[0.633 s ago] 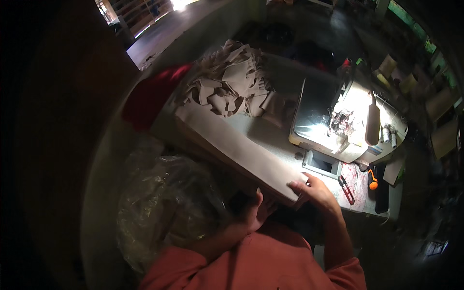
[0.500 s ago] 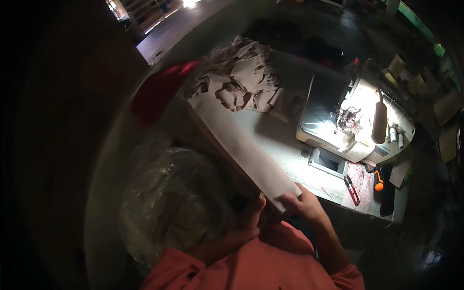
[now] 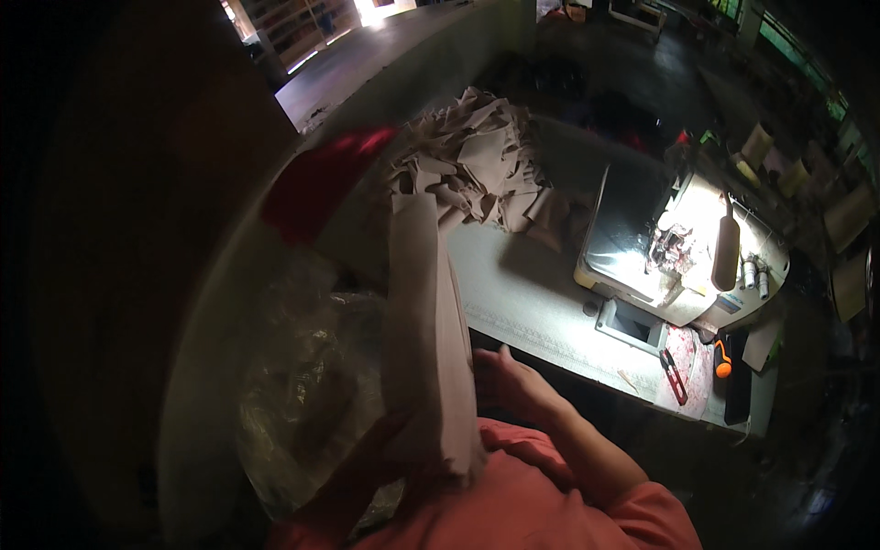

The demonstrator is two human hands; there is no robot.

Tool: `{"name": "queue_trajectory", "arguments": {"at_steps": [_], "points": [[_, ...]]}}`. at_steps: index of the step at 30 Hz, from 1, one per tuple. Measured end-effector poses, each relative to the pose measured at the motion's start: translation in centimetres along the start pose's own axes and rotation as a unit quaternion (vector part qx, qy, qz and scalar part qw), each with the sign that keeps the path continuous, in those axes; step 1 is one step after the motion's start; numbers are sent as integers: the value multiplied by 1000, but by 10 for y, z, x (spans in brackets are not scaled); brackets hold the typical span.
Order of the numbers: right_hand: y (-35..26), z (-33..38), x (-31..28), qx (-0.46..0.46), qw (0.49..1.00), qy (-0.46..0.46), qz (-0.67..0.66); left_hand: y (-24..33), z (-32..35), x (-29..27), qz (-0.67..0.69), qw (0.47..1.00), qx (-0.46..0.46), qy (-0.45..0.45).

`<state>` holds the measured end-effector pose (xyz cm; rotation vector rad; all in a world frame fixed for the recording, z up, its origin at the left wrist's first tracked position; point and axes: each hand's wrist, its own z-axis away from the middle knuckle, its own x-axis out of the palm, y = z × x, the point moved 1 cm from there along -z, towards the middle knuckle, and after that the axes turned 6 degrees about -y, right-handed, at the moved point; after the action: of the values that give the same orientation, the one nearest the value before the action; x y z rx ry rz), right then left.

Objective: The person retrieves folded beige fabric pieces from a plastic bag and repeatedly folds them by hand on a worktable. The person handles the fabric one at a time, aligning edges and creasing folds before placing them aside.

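Work table (image 3: 541,302) ran across the middle, sewing machine (image 3: 669,247) lit at its right end. Clear plastic bag (image 3: 302,394) sat low on the left. Pile of beige cloth pieces (image 3: 477,165) lay at the table's far side. Long beige fabric stack (image 3: 426,339) stood lifted, tilted over the table's near edge, above the lap. Left hand (image 3: 376,449) gripped its lower end from beneath, fingers closed on it. Right hand (image 3: 513,385) just beside the stack's right edge, fingers loosely spread, contact unclear. Small snips (image 3: 674,376) and orange tool (image 3: 722,362) near the machine
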<state>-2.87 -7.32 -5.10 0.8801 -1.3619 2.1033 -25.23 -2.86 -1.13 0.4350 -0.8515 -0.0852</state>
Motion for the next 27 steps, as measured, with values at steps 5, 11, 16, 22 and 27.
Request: {"name": "queue_trajectory", "arguments": {"at_steps": [5,11,16,22,27], "points": [[3,-104,0,-103,982,-29,-155,9,60,-48,-269,959,-20,90],[-19,-84,10,-226,937,-32,-266,51,100,-77,-351,925,-143,3],[-34,6,-5,-396,902,130,113,154,76,-12,-607,726,-299,-120],[-16,99,-51,-376,497,456,635,242,-77,79,-764,539,-267,-231],[-3,106,-66,-509,765,359,167,260,-178,101,-657,620,-345,-253]]}}
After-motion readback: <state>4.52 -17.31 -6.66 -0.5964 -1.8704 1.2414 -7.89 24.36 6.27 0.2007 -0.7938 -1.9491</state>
